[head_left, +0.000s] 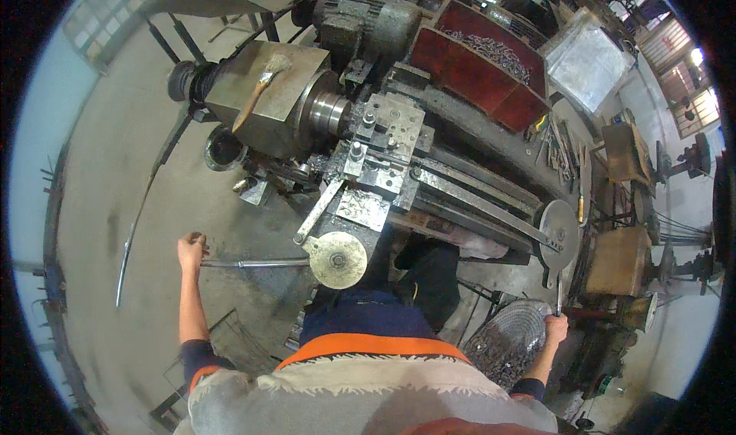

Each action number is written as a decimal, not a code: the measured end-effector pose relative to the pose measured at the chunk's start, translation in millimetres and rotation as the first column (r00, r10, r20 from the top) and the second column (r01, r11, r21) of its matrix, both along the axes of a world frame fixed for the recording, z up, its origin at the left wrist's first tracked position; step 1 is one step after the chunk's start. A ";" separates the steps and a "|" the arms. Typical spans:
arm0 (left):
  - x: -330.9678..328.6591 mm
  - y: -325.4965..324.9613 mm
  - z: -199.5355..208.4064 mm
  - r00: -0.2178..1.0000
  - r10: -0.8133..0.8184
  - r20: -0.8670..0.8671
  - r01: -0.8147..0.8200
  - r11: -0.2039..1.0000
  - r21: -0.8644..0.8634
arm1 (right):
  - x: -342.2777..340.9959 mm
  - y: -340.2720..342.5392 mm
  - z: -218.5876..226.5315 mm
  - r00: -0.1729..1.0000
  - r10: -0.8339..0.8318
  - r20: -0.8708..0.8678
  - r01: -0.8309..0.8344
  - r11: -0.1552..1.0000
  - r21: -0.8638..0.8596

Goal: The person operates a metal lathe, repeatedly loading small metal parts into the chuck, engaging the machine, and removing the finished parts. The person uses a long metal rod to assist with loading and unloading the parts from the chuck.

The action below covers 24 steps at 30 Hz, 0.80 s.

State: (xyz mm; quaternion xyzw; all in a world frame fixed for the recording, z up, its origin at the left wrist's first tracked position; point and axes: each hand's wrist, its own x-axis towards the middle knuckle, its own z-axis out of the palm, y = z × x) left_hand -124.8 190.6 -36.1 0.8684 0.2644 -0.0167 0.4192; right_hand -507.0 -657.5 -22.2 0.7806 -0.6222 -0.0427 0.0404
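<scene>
My left hand [193,249] is closed at the outer end of a long metal lever [257,264]; the fingers curl above the rod, so the exact grip is partly hidden. This lever runs to a round, pale metal disc [337,260] at the front of a lathe-like machine. Far to the right, my right hand [556,328] is wrapped round a short metal handle [559,293], which hangs from a grey round plate [559,234]. Between the two discs lies the machine's tool slide [391,128], with bolts and clamp blocks. Left of it is a shiny spindle [330,114].
A wooden-handled brush [261,90] lies on the headstock cover. Behind stands a red bin [479,63] of small metal parts, beside a motor [368,21]. Hand tools [563,147] lie at the right. A basket of dark pieces [510,339] sits near my right forearm.
</scene>
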 end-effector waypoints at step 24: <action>15.2 1.7 -16.3 0.949 0.143 0.279 -0.100 0.981 -0.165 | 17.6 43.0 -5.6 0.984 0.047 0.173 -0.020 0.988 -0.153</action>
